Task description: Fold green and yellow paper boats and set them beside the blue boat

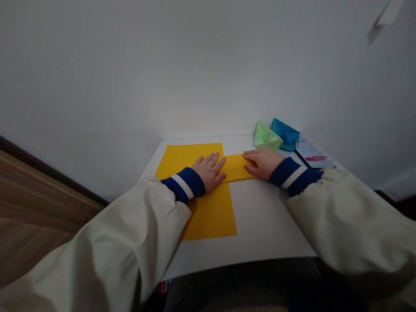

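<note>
A folded strip of yellow paper [236, 167] lies crosswise on the white table, its left part over a larger flat yellow sheet [211, 219]. My left hand [209, 170] rests flat on the strip's left part, fingers spread. On the strip's right end lies my right hand [262, 162], with its thumb and fingertips apart and touching the paper from above. The palms hide both ends of the strip.
At the back right of the white table [260, 221] stand a light green folded paper piece [265, 137] and a blue one [285, 134]. A tablet-like screen [313, 155] lies beside them, partly blurred. A wall rises behind the table; a wooden panel [39, 203] is at left.
</note>
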The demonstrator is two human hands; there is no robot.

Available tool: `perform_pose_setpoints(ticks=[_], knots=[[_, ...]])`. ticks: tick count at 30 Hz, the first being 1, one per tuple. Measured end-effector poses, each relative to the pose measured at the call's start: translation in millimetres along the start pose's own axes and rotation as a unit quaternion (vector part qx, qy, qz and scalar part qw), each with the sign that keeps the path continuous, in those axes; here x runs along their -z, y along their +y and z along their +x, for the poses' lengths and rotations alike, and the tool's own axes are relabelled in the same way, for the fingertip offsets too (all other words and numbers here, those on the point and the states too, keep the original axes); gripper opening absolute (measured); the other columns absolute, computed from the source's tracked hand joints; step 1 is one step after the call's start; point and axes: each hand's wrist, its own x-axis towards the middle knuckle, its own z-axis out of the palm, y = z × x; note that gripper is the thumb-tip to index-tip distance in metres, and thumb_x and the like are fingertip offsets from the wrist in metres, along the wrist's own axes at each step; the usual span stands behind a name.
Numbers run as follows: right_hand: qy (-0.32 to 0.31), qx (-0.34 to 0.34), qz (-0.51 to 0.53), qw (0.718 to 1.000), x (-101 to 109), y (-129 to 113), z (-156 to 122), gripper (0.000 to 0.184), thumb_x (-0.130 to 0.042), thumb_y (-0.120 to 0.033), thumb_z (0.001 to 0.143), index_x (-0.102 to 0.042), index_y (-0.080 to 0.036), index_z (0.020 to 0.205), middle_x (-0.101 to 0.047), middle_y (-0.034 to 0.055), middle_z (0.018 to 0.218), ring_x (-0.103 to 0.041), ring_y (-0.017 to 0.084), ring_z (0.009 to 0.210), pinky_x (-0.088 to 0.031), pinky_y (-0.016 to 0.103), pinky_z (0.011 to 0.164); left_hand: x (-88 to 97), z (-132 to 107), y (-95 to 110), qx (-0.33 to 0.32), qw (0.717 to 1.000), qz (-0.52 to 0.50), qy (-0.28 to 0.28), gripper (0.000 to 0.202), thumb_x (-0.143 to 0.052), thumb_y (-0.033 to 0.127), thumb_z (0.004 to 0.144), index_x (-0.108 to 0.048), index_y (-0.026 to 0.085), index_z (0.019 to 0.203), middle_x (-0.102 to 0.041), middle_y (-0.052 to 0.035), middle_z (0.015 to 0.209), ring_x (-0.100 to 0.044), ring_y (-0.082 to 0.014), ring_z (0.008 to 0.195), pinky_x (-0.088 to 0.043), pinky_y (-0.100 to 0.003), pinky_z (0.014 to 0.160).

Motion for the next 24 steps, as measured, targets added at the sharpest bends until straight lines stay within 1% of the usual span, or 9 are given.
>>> perform_pose_setpoints(ticks=[3, 5, 8, 10, 13, 17, 20, 24], knots=[[0.027, 0.037, 0.01, 0.999, -0.4, -4.1, -0.7, 0.039, -0.041, -0.029, 0.086, -0.064, -0.009, 0.11, -0.064, 0.0144, 0.113, -0.057, 0.024, 0.105, -0.041, 0.037, 0.095, 1.9, -1.4, 1.1, 0.006, 1.0, 0.004, 0.002, 0.06, -0.023, 0.046, 0.092, -0.019, 0.016, 0.143, -0.015, -0.0134, 0.15, -0.017, -0.0266, 0.137, -0.019, -0.048, 0.108], [0.047, 0.1, 0.065, 0.992, 0.6, -10.0, -2.0, 0.035, -0.039, -0.023, 0.087, -0.065, -0.014, 0.109, -0.065, 0.0102, 0.112, -0.058, 0.019, 0.104, -0.041, 0.033, 0.094, 2.8, -2.3, 1.7, 0.007, 1.0, 0.006, 0.001, 0.06, -0.022, 0.046, 0.092, -0.019, 0.016, 0.143, -0.016, -0.0134, 0.15, -0.017, -0.0259, 0.137, -0.018, -0.047, 0.108], [0.05, 0.211, 0.149, 0.965, 5.8, -22.6, -5.3, 0.033, -0.039, -0.018, 0.086, -0.065, -0.019, 0.107, -0.067, 0.0056, 0.107, -0.059, 0.014, 0.097, -0.045, 0.029, 0.087, 2.9, -2.3, 1.7, 0.003, 1.0, 0.005, 0.005, 0.06, -0.023, 0.047, 0.092, -0.02, 0.014, 0.143, -0.016, -0.0143, 0.149, -0.017, -0.0254, 0.137, -0.017, -0.045, 0.109], [0.056, 0.241, 0.158, 0.956, 10.7, -30.7, -7.6, 0.033, -0.041, -0.017, 0.086, -0.065, -0.02, 0.108, -0.067, 0.0067, 0.104, -0.059, 0.014, 0.093, -0.046, 0.03, 0.083, 2.2, -1.5, 1.0, -0.002, 1.0, 0.003, 0.012, 0.061, -0.024, 0.047, 0.092, -0.021, 0.013, 0.143, -0.017, -0.0151, 0.149, -0.017, -0.0259, 0.137, -0.017, -0.044, 0.109], [0.061, 0.235, 0.138, 0.96, 15.4, -37.9, -9.9, 0.034, -0.042, -0.018, 0.085, -0.063, -0.02, 0.111, -0.066, 0.0087, 0.104, -0.058, 0.016, 0.091, -0.046, 0.032, 0.08, 1.7, 0.1, -0.1, -0.01, 1.0, 0.0, 0.017, 0.061, -0.025, 0.047, 0.092, -0.022, 0.013, 0.142, -0.017, -0.0163, 0.149, -0.017, -0.0271, 0.137, -0.018, -0.046, 0.109], [0.063, 0.236, 0.135, 0.96, 14.7, -37.0, -10.4, 0.032, -0.047, -0.019, 0.083, -0.065, -0.021, 0.109, -0.065, 0.0086, 0.1, -0.057, 0.016, 0.088, -0.046, 0.031, 0.077, 4.2, 0.4, -0.7, -0.011, 1.0, -0.009, 0.009, 0.063, -0.026, 0.051, 0.092, -0.023, 0.013, 0.142, -0.017, -0.0166, 0.149, -0.018, -0.028, 0.137, -0.018, -0.048, 0.108], [0.065, 0.245, 0.15, 0.956, 13.7, -33.6, -10.4, 0.028, -0.047, -0.021, 0.082, -0.068, -0.019, 0.102, -0.066, 0.0084, 0.096, -0.057, 0.015, 0.085, -0.046, 0.03, 0.076, 5.9, -0.5, -1.4, -0.01, 1.0, -0.016, -0.005, 0.066, -0.026, 0.054, 0.091, -0.021, 0.014, 0.143, -0.015, -0.0169, 0.149, -0.016, -0.0287, 0.137, -0.016, -0.049, 0.108], [0.047, 0.223, 0.151, 0.962, 16.0, -28.9, -11.9, 0.029, -0.044, -0.028, 0.085, -0.071, -0.018, 0.086, -0.067, 0.0079, 0.087, -0.059, 0.014, 0.077, -0.046, 0.029, 0.072, 4.3, -0.6, -5.0, -0.023, 0.999, -0.025, -0.013, 0.071, -0.029, 0.058, 0.089, -0.018, 0.015, 0.143, -0.013, -0.0169, 0.149, -0.014, -0.0287, 0.138, -0.016, -0.05, 0.108]])
